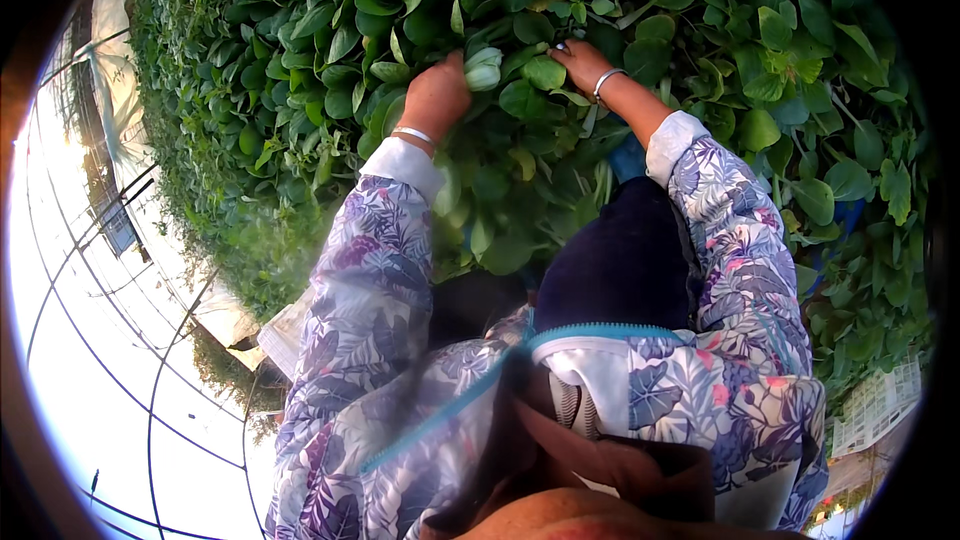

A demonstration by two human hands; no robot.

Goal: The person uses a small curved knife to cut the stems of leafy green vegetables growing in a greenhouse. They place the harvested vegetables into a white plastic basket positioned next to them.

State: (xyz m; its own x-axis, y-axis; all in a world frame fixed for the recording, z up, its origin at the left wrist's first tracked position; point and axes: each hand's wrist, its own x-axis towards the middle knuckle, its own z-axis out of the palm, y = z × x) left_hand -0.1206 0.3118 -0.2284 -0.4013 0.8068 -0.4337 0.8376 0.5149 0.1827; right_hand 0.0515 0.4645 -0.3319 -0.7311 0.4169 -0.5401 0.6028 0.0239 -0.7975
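Observation:
My left hand point(439, 92) is closed around a leafy green plant, likely bok choy. Its pale, thick-stalked base point(484, 68) points right, out of my fist. Just to the right, my right hand point(583, 66) reaches in among the leaves with its fingers curled. A small shiny spot shows at those fingers, too small to name. Leaves partly cover the fingertips, so whether they grip anything is unclear. Between and below both hands grow broad, rounded green leaves point(525, 99). Each wrist wears a silver-coloured bangle point(606, 81).
Dense leafy greens point(322, 37) spread ahead and to both sides. A white plastic crate point(877, 406) stands at the lower right. On the left are thin dark frame bars point(154, 390) and pale sheeting point(116, 90). My dark-clad knee point(615, 262) is close below my right hand.

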